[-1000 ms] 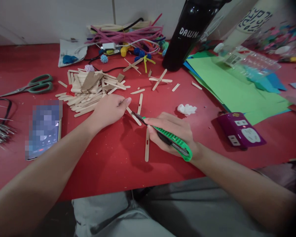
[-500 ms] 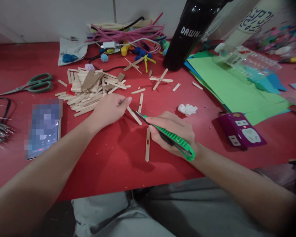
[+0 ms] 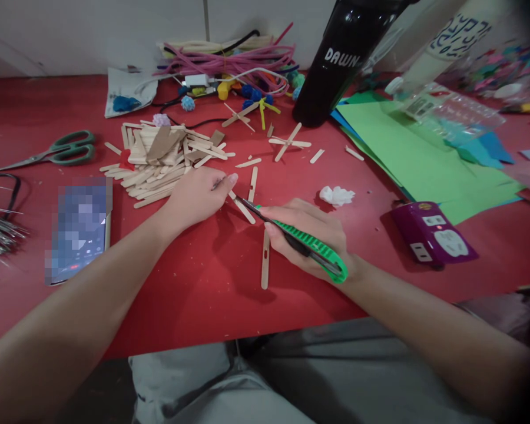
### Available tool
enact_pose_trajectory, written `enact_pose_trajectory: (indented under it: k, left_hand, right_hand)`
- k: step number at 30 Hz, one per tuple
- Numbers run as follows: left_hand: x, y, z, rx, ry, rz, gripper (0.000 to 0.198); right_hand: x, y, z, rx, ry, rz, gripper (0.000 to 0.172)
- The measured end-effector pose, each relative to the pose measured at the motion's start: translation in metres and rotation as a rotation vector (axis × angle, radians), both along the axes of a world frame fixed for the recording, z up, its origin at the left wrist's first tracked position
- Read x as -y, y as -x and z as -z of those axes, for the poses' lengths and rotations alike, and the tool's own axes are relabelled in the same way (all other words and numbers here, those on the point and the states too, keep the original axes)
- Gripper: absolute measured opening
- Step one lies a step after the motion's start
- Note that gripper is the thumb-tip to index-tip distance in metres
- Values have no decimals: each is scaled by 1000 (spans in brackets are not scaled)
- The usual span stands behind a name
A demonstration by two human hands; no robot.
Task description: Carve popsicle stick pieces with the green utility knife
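Note:
Closed on one end of a wooden craft stick [image 3: 246, 213], my left hand [image 3: 205, 193] rests beside the stick pile. My right hand [image 3: 308, 235] grips a green utility knife [image 3: 311, 242], whose blade lies across that stick close to my left thumb. Just behind the blade is a craft stick with a small notch [image 3: 253, 184]. Another slotted craft stick [image 3: 265, 268] lies below, its upper end partly hidden by my right hand. The far end of the held stick is hidden in my left fingers.
A heap of craft sticks [image 3: 159, 159] spreads left of centre. Scissors [image 3: 66, 150] and a phone [image 3: 80, 229] lie at left. Crossed sticks [image 3: 289, 142], a black bottle [image 3: 335, 65], green paper [image 3: 424, 147], a purple box [image 3: 433, 234] and crumpled white tissue [image 3: 337, 195] stand around.
The knife blade has shifted slightly up and left along the held stick, closer to my left thumb. My left hand keeps nearly the same place.

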State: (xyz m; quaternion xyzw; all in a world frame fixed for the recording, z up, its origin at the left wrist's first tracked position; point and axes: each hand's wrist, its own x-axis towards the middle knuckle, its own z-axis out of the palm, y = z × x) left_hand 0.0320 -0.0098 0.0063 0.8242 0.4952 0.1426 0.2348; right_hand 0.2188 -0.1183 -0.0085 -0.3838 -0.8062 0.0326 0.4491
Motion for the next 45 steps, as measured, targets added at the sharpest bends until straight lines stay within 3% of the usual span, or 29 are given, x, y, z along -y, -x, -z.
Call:
enact_pose_trajectory:
  k: [45]
  left_hand:
    - [-2,-1,1,-106,-35,0,44]
  right_hand:
    - [2,0,-8,16,18,-38,20]
